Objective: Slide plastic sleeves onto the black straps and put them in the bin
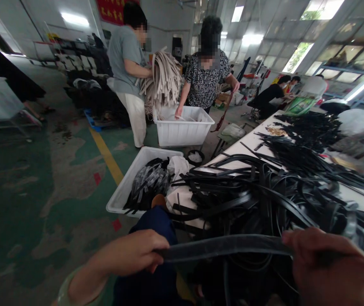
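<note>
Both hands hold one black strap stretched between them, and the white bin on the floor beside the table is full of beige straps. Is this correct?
Not quite. The left hand and right hand do hold one black strap between them, but the head view shows the white bin beside the table holding dark straps, not beige ones.

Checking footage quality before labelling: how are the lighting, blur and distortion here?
Head view: ceiling lights and windows blow out; the left hand, right hand and the black strap between them are soft and dim; wide-angle bending at the edges.
</note>
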`<state>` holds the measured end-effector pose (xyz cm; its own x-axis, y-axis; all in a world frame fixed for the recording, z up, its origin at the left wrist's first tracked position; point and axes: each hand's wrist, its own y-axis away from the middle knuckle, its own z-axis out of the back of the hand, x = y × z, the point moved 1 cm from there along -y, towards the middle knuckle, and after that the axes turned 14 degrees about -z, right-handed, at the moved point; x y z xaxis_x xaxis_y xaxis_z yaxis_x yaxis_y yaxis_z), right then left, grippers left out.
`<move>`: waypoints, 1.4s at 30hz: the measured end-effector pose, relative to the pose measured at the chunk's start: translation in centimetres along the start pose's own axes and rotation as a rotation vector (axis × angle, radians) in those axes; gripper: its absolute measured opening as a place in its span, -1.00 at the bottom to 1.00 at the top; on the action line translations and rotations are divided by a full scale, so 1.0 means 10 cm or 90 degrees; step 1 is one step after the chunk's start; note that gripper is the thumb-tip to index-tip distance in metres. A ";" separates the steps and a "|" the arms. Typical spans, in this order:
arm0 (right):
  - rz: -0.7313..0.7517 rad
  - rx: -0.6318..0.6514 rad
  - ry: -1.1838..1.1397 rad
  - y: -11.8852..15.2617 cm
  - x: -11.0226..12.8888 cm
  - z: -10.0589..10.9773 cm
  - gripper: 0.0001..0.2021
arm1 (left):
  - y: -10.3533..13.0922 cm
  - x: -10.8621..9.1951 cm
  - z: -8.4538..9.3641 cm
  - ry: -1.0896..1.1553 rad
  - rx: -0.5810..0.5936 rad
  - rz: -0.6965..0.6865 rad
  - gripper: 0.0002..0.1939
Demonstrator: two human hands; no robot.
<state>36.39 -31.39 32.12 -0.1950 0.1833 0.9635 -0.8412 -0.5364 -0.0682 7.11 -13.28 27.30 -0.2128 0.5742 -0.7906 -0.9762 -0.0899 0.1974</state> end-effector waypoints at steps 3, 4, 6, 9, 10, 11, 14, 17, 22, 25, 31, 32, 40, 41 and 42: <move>0.069 0.240 0.158 0.21 -0.03 -0.42 -0.75 | -0.18 -0.08 -0.08 -0.206 -0.159 0.014 -0.79; 0.082 0.330 0.220 0.28 -0.06 -0.60 -0.69 | -0.23 -0.11 -0.10 -0.261 -0.190 0.004 -0.78; 0.069 0.478 0.306 0.40 -0.11 -0.91 -0.63 | -0.30 -0.17 -0.13 -0.331 -0.201 -0.026 -0.77; 0.014 0.596 0.369 0.47 -0.17 -1.11 -0.78 | -0.26 -0.18 -0.13 -0.376 -0.187 -0.028 -0.77; 0.007 0.608 0.382 0.48 -0.19 -1.12 -0.80 | -0.23 -0.17 -0.12 -0.384 -0.185 -0.012 -0.79; 0.009 0.607 0.392 0.48 -0.19 -1.11 -0.81 | -0.20 -0.16 -0.12 -0.389 -0.182 0.007 -0.81; 0.044 0.590 0.416 0.50 -0.19 -1.07 -0.81 | -0.16 -0.14 -0.15 -0.348 -0.165 0.023 -0.79; 0.074 0.598 0.421 0.56 -0.18 -1.11 -0.77 | -0.26 -0.19 -0.24 -0.250 -0.175 -0.077 -0.79; 0.090 0.618 0.432 0.51 -0.27 -0.98 -0.77 | -0.30 -0.18 -0.24 -0.219 -0.172 -0.179 -0.63; 0.074 0.641 0.443 0.37 -0.39 -0.75 -0.79 | -0.15 0.02 -0.08 -0.214 -0.201 -0.092 -0.47; 0.074 0.650 0.491 0.37 -0.40 -0.69 -0.75 | -0.20 0.00 -0.08 -0.233 -0.148 -0.088 -0.51; 0.076 0.653 0.490 0.38 -0.38 -0.72 -0.76 | -0.24 -0.07 -0.11 -0.221 -0.145 -0.106 -0.53; 0.019 0.631 0.488 0.34 -0.27 -0.58 -0.78 | -0.30 -0.29 -0.12 -0.282 -0.153 -0.129 -0.59; 0.033 0.638 0.490 0.35 -0.26 -0.58 -0.78 | -0.31 -0.29 -0.12 -0.292 -0.142 -0.126 -0.63; 0.053 0.649 0.489 0.36 -0.26 -0.59 -0.79 | -0.33 -0.29 -0.13 -0.295 -0.131 -0.126 -0.67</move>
<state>30.90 -28.93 27.85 -0.7551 0.3628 0.5461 -0.1130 -0.8925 0.4366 10.88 -15.68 28.23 -0.0288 0.8907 -0.4536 -0.9938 -0.0743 -0.0829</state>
